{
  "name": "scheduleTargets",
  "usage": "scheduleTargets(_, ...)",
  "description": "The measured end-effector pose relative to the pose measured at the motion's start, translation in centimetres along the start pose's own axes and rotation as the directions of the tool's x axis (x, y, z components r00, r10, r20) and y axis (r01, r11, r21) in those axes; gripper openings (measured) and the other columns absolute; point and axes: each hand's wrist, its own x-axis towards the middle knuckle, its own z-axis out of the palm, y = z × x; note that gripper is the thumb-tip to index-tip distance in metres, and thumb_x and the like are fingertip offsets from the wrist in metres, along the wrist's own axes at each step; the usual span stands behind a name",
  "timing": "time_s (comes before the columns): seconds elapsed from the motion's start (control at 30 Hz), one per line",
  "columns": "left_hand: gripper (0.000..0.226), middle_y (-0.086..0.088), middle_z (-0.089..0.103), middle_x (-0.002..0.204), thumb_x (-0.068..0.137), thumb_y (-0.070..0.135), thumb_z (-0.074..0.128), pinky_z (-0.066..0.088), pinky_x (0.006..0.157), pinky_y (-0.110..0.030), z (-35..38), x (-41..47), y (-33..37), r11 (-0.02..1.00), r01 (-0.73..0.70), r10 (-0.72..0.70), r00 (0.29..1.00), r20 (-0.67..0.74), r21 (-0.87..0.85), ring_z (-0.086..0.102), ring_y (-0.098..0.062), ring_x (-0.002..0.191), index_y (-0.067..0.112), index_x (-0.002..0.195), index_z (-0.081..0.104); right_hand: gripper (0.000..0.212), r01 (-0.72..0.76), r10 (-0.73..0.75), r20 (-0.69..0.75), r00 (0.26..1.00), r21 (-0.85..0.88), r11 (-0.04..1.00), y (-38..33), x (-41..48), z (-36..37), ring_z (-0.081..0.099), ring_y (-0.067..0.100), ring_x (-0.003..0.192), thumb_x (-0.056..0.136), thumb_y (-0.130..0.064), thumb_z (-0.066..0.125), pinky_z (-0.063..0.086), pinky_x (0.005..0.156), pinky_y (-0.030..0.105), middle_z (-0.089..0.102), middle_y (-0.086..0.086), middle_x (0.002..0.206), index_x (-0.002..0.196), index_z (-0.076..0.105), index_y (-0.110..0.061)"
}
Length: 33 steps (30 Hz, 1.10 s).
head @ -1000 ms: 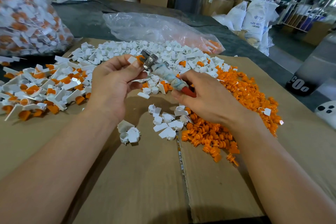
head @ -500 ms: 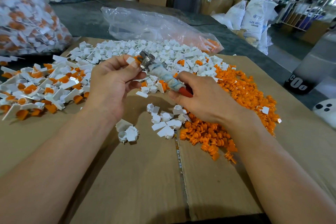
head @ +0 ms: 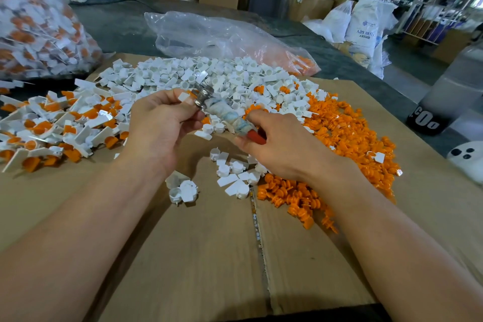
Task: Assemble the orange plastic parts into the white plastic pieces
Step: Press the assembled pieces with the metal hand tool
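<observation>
Left hand [head: 162, 125]: raised over the bench [head: 198, 248], its grip clamped on one white piece [head: 183, 97], pinched between the thumb and the fingertips.
Right hand [head: 283, 148]: grip curled round the lower handle of a tool [head: 227, 117], whose red end shows at the thumb.
Tool: tilted up and to the left, handle wrapped in stained cloth, its metal head touching the held white piece.
Orange part in the held piece: cannot tell, the metal head hides it.
White pieces [head: 209, 73]: a broad heap at the far middle of the cardboard-covered bench, with a few strays just below the hands.
Orange parts [head: 345, 136]: a loose heap to the right, running under the right wrist.
Assembled pieces [head: 52, 125]: white with orange inserts, piled at the left.
Clear bag [head: 222, 34]: crumpled behind the white heap, orange showing at its right end.
</observation>
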Motion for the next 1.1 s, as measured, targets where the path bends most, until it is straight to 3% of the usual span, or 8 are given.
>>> scheduleTargets(0.23, 0.020, -0.010, 0.056, 0.070, 0.086, -0.012, 0.051, 0.046, 0.045, -0.016, -0.1, 0.1, -0.1, 0.999, 0.016, -0.016, 1.000, -0.010, 0.031, 0.057, -0.008, 0.045, 0.005, 0.075, 0.056, 0.033, -0.013, 0.014, 0.019, 1.000, -0.041, 0.999, -0.3, 0.0, -0.1, 0.038, 0.006, 0.055, 0.090, -0.040, 0.052, 0.025, 0.048, 0.021, 0.041, -0.010, 0.064, 0.065, 0.033, -0.030)
scheduleTargets(0.4, 0.022, -0.011, 0.056, 0.070, 0.085, -0.012, 0.051, 0.046, 0.045, -0.016, -0.1, 0.1, -0.1, 0.999, 0.024, -0.023, 1.000, -0.021, 0.041, 0.058, -0.007, 0.045, 0.005, 0.074, 0.056, 0.033, -0.012, 0.013, 0.018, 1.000, -0.042, 0.999, -0.4, 0.0, 0.0, 0.038, 0.006, 0.054, 0.090, -0.039, 0.052, 0.029, 0.045, 0.017, 0.041, -0.010, 0.064, 0.065, 0.033, -0.030)
scheduleTargets(0.9, 0.024, -0.009, 0.060, 0.066, 0.084, -0.013, 0.051, 0.046, 0.045, -0.016, 0.0, -0.2, 0.4, 0.999, 0.034, -0.034, 0.999, -0.036, 0.002, 0.059, -0.007, 0.045, 0.007, 0.072, 0.057, 0.033, -0.010, 0.008, -0.025, 1.000, -0.089, 0.996, -0.5, 0.0, 0.5, 0.038, 0.006, 0.055, 0.090, -0.041, 0.051, 0.024, 0.048, 0.023, 0.040, -0.010, 0.063, 0.067, 0.031, -0.030)
scheduleTargets(1.1, 0.022, 0.000, 0.062, 0.050, 0.082, -0.010, 0.055, 0.046, 0.045, -0.016, 0.1, -0.4, 0.4, 0.998, 0.064, -0.064, 0.998, -0.008, -0.013, 0.059, -0.009, 0.046, 0.008, 0.070, 0.058, 0.027, -0.032, 0.023, -0.065, 0.998, -0.141, 0.989, 0.7, 0.3, 0.2, 0.043, 0.010, 0.067, 0.087, -0.049, 0.052, 0.031, 0.053, 0.022, 0.045, -0.011, 0.073, 0.096, 0.050, -0.023)
